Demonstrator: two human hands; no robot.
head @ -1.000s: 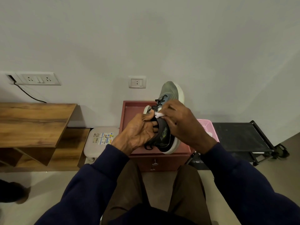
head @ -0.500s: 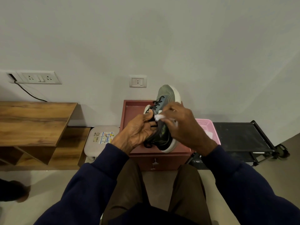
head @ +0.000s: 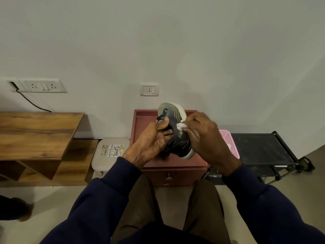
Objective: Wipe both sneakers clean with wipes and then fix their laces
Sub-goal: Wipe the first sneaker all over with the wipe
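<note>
Sneaker with illegible green logo

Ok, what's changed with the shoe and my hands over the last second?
The sneaker has turned, its toe swinging left and lower. The right hand has slid the white wipe rightward, off the laces onto the shoe's side. Unchanged: the left hand grips the sneaker near its opening, the right hand pinches the wipe, both above the red cabinet. Nothing let go.
</note>
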